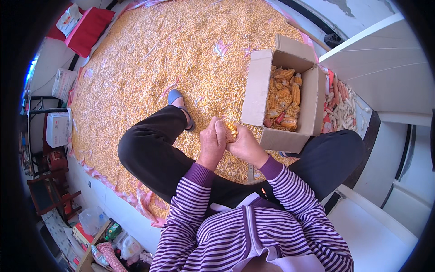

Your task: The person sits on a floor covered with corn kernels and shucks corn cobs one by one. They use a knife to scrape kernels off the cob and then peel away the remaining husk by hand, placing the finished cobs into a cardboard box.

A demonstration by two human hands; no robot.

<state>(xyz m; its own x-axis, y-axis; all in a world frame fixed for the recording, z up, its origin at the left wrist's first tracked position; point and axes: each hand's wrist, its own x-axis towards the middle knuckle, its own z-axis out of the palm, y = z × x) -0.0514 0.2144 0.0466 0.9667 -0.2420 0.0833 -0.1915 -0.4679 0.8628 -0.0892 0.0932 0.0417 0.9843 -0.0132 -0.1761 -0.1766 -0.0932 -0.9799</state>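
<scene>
Both of my hands meet in front of me around one partly shelled corn cob (231, 132). My left hand (213, 139) grips it from the left, thumb laid along the top. From the other side my right hand (246, 144) wraps its end, and some yellow kernels still show between the two. Beneath them spreads a wide layer of loose corn kernels (136, 78). An open cardboard box (257, 85) stands to the right, close to my right hand. Dried ears of corn (283, 91) lie inside it, along with a small red object (280, 118).
Bare cobs (343, 107) are heaped right of the box, beside a white panel (377, 64). Pink sheeting (98, 175) edges the kernels. White cartons (58, 129), a wooden chair (51, 193) and plastic bags (131, 246) line the left side. My slippered foot (180, 105) rests on the kernels.
</scene>
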